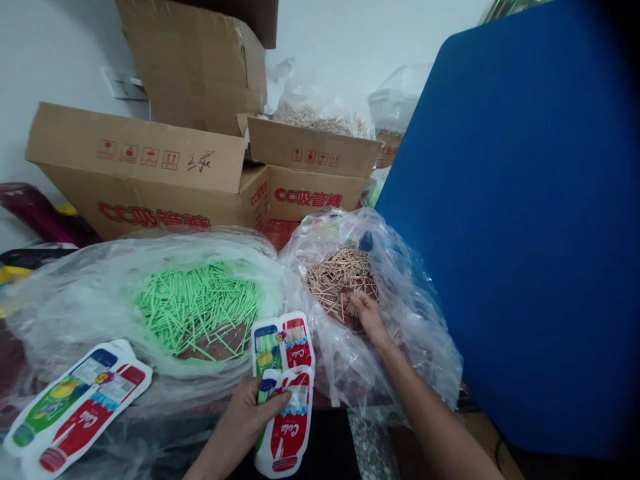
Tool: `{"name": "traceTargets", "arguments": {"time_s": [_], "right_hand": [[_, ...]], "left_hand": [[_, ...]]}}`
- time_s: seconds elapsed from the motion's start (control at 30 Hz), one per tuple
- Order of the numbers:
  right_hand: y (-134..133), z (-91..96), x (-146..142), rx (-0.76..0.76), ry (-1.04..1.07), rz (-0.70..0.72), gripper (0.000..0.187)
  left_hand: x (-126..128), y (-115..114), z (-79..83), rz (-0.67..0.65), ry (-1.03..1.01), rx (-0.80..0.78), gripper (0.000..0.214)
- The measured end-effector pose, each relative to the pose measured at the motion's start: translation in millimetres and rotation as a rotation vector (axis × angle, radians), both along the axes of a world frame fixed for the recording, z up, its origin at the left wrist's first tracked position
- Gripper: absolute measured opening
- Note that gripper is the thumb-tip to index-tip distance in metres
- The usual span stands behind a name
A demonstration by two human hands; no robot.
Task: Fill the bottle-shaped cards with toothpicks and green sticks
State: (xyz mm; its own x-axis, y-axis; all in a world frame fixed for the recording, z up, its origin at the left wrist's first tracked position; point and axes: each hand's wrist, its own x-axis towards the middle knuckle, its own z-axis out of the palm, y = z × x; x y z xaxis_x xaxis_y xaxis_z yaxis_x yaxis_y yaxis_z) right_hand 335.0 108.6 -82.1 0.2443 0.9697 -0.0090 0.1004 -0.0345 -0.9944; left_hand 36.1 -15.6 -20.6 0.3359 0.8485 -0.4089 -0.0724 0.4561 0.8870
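My left hand (253, 408) is closed on a bottle-shaped candy package (291, 437) with green and red "Cola" halves, its thumb across the front. Just beyond it, partly overlapped, is a similar package (300, 343) with green and tan sticks showing in its windows; whether the hand also holds that one I cannot tell. My right hand (367, 315) reaches into an open clear plastic bag, fingers closed around some thin tan candy sticks (343, 265). Left of it, thin green candy sticks (197, 307) lie heaped in another open plastic bag (70, 293).
More bottle-shaped packages (87, 407) lie stacked at the lower left. Open cardboard boxes (175, 187) line the back, one holding a bag of tan sticks (320, 119). A large blue panel (520, 233) stands along the right. A dark red bottle-like object (37, 210) is far left.
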Motion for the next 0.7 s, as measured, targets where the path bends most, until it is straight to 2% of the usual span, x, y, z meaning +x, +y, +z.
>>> {"name": "traceTargets", "arguments": {"time_s": [0.13,0.27,0.33,0.4,0.5,0.6,0.7], "right_hand": [[2.8,11.0,3.5,0.095,0.119,-0.101,0.048],[-17.6,9.1,0.3,0.133,0.123,-0.104,0.037],[-28.1,8.0,-3.1,0.135,0.112,-0.093,0.031],[-34.8,15.1,-8.7,0.148,0.122,-0.100,0.029],[-43.7,47.0,-27.4,0.204,0.253,-0.111,0.026],[-62.1,90.5,-63.8,0.266,0.633,-0.011,0.017],[-84.5,118.4,-107.8,0.273,0.771,0.095,0.011]], "left_hand": [[-0.4,1.0,-2.6,0.015,-0.022,-0.019,0.029],[-1.8,3.2,-7.4,0.017,-0.065,-0.040,0.027],[-1.0,5.3,-3.2,-0.009,-0.089,-0.049,0.025],[1.1,8.4,4.2,-0.037,-0.101,-0.029,0.026],[5.4,14.3,13.5,-0.079,-0.124,0.042,0.025],[9.3,18.6,16.8,-0.117,-0.175,0.073,0.024],[11.5,19.6,18.8,-0.126,-0.204,0.070,0.022]]}}
